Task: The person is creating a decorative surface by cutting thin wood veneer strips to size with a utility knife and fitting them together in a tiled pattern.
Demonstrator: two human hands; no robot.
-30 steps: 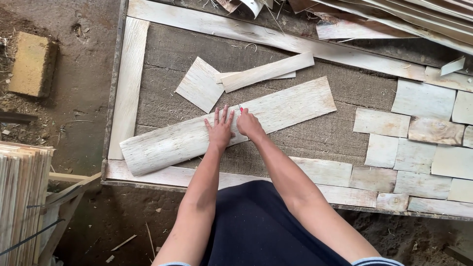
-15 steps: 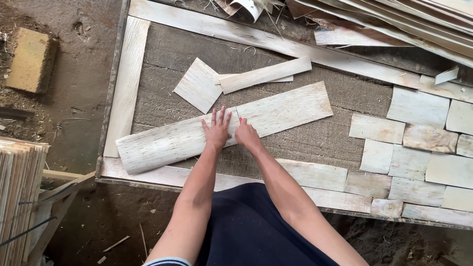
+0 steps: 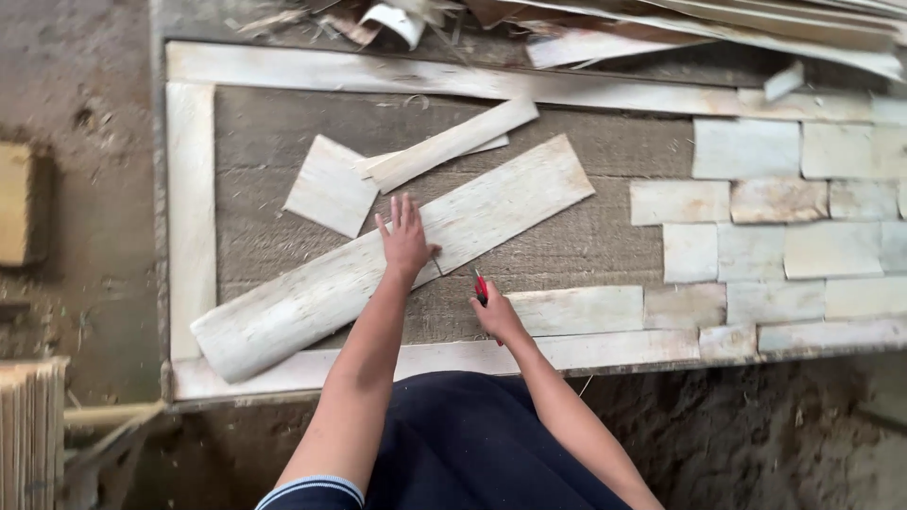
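My left hand [image 3: 404,236] lies flat, fingers spread, on the middle of a long pale wooden veneer sheet [image 3: 510,203] that runs diagonally across the grey board [image 3: 283,236]. My right hand [image 3: 493,312] is closed around a small red cutter [image 3: 481,288], held just below the sheet near the board's front strip [image 3: 605,349]. A square veneer piece [image 3: 331,186] and a narrow strip [image 3: 453,144] lie just beyond the long sheet.
Rectangular veneer pieces [image 3: 746,151] are laid like tiles over the right part of the board. Pale strips frame the left edge [image 3: 192,189] and back edge [image 3: 425,80]. Scrap veneer [image 3: 661,19] is piled at the back. A block [image 3: 14,203] lies on the dirt at left.
My right hand has left the long sheet, drawn back toward me and now grips a red cutter. My left hand stays pressed on the sheet. The view has shifted.
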